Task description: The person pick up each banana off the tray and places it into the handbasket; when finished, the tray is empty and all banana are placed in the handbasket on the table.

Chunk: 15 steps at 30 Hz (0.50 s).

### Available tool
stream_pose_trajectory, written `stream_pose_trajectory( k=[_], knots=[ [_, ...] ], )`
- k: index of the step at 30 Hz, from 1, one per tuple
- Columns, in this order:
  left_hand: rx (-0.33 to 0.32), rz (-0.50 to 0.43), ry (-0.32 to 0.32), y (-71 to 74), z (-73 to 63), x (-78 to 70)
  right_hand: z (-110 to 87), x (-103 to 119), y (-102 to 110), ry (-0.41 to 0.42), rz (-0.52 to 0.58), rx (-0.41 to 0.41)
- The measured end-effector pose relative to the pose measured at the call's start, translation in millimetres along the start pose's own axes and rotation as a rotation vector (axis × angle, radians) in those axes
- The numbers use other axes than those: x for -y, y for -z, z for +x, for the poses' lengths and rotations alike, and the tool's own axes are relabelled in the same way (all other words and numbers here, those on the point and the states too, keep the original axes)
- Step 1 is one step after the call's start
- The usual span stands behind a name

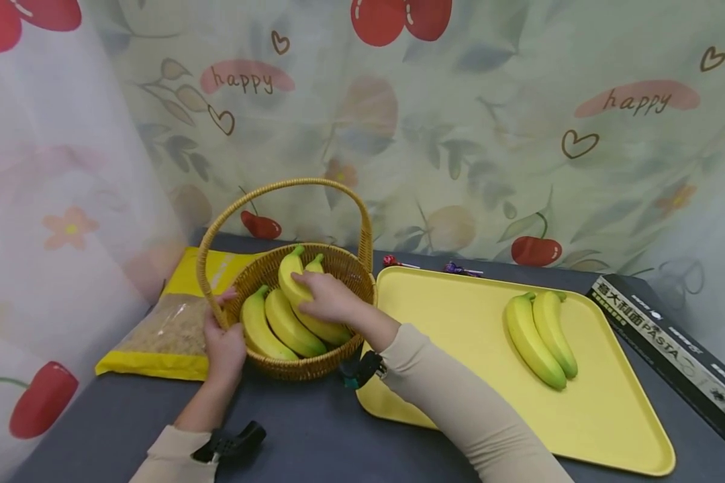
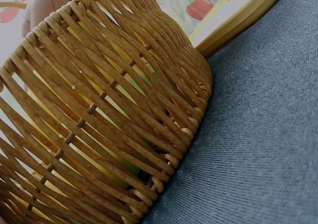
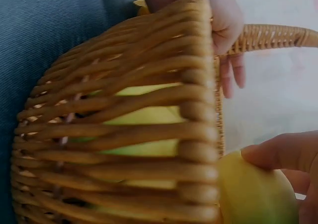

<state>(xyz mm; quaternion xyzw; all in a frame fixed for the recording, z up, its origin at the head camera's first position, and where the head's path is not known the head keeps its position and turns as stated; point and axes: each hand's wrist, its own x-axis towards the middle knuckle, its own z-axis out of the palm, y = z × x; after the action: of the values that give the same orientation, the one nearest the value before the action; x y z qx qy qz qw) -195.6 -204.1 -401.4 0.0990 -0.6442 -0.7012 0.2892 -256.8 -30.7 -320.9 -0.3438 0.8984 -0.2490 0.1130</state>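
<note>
A woven wicker basket (image 1: pixel 308 367) with a tall arched handle (image 1: pixel 290 182) stands on the dark cloth, holding several yellow bananas (image 1: pixel 266 329). At its left side my left hand (image 1: pixel 225 343) grips the rim by the foot of the handle. My right hand (image 1: pixel 332 298) reaches in from the right and grips a banana (image 1: pixel 292 275) at the top of the pile. In the right wrist view, thumb and fingers curl round that banana (image 3: pixel 256 194) just beyond the rim. Wicker weave (image 2: pixel 109 100) fills most of the left wrist view.
Right of the basket lies a yellow tray (image 1: pixel 447 335) bearing two bananas (image 1: pixel 534 342). A yellow bag (image 1: pixel 163 329) with a clear window lies left of the basket. Two lollipops (image 1: pixel 393 261) are behind the tray, and a long black pasta box (image 1: pixel 670 355) is at its right.
</note>
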Motion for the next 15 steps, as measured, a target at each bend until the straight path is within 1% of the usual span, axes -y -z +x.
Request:
stream_pose_trajectory(
  k=[7, 15],
  knots=[
    [-0.002, -0.013, -0.008, -0.4, 0.2, 0.4, -0.4, -1, -7, 0.001, -0.043, -0.009],
    [-0.001, -0.003, 0.007, 0.7, 0.5, 2.9, 1.3, 1, -14, -0.017, -0.120, 0.042]
  ],
)
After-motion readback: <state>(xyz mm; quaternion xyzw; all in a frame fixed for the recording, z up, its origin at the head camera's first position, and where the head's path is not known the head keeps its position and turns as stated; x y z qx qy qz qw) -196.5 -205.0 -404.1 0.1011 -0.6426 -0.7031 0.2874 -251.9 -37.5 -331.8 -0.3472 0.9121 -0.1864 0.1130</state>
